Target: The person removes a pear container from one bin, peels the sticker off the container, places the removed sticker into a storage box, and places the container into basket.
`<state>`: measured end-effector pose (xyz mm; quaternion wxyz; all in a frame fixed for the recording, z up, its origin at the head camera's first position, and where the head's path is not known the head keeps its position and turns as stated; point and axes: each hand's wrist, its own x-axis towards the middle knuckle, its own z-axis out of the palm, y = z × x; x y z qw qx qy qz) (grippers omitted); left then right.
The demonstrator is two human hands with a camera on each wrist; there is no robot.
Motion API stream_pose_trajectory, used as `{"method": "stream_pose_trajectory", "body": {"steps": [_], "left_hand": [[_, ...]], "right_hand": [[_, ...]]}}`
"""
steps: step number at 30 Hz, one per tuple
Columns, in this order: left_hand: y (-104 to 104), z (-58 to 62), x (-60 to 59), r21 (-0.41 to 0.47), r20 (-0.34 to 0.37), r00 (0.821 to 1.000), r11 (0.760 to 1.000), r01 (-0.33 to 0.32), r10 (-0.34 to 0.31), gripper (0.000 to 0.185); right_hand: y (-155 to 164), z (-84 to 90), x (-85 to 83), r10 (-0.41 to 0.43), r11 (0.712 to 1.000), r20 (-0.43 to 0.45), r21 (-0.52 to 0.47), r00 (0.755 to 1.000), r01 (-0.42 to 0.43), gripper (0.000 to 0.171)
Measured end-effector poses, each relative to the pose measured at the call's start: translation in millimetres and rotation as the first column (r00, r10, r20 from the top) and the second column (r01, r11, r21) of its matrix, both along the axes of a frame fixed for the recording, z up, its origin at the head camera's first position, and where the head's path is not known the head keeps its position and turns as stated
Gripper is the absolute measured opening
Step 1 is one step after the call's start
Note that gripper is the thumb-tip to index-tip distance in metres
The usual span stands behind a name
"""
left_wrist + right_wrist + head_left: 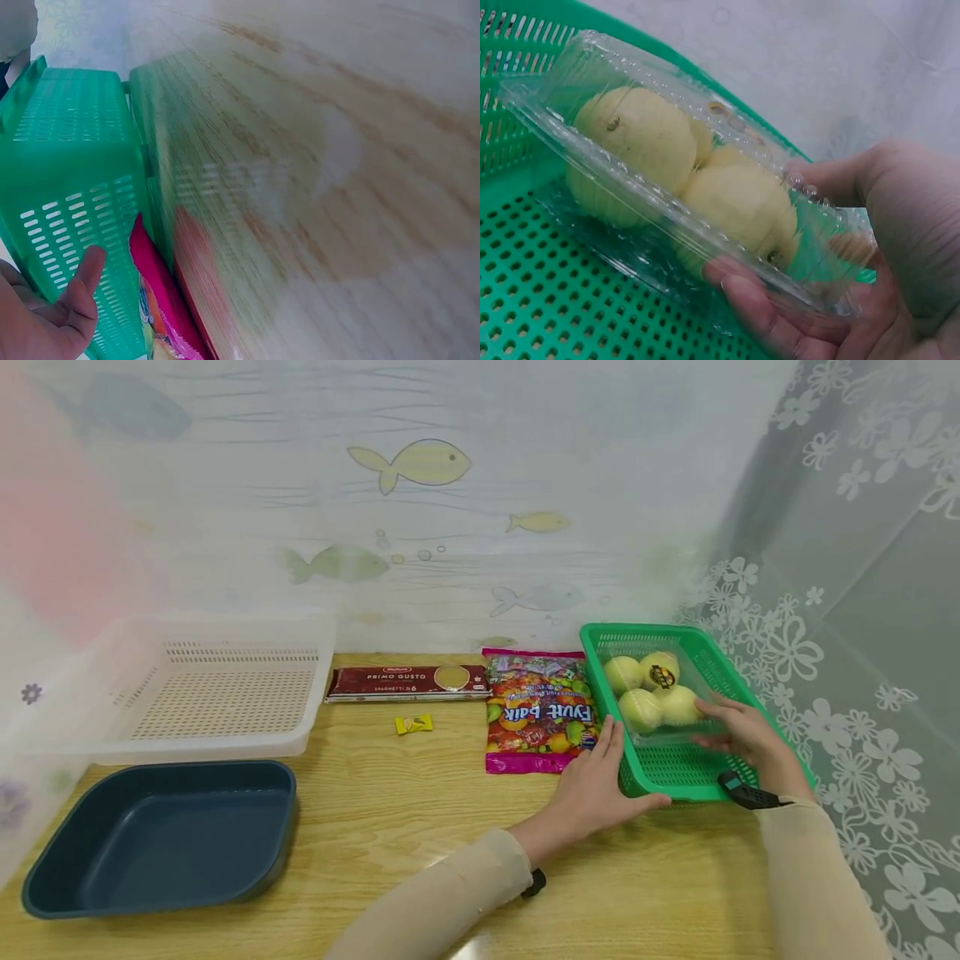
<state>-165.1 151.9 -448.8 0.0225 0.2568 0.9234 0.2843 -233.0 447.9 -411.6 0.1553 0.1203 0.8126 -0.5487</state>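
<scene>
My right hand (742,735) grips the near right end of a clear plastic clamshell (652,195), thumb on the lid side and fingers underneath. Inside it are several round pale yellow fruits (640,710), and a dark round sticker is on the lid. In the right wrist view the clamshell tilts over the perforated floor of the green basket (547,300). At the basket's front left corner is my left hand (592,785), its fingers straight along the side wall and its thumb stretched across the front. Beside those fingers lies a colourful bag of fruit candy (536,714).
Left of the candy bag lies a dark red spaghetti pack (408,682), with a small yellow wrapped candy (413,724) in front. A white perforated basket (300,727) stands at the back left, behind a dark blue basin (277,860). Patterned curtains (637,460) border the wooden table.
</scene>
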Motion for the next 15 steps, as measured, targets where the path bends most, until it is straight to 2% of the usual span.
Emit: {"method": "stream_pose_trajectory", "body": {"steps": [12, 15], "left_hand": [[-0.3, -2.6, -1.3, 0.040, 0.034, 0.999, 0.999, 0.010, -0.011, 0.119], [-0.7, -2.3, -0.5, 0.092, 0.055, 0.998, 0.996, 0.015, -0.020, 0.117]], "right_hand": [[-2.8, 0.5, 1.4, -0.068, 0.997, -0.100, -0.035, 0.993, 0.065, 0.084], [-1.5, 1.8, 2.1, -0.099, 0.992, -0.124, -0.084, 0.987, 0.089, 0.082]]}}
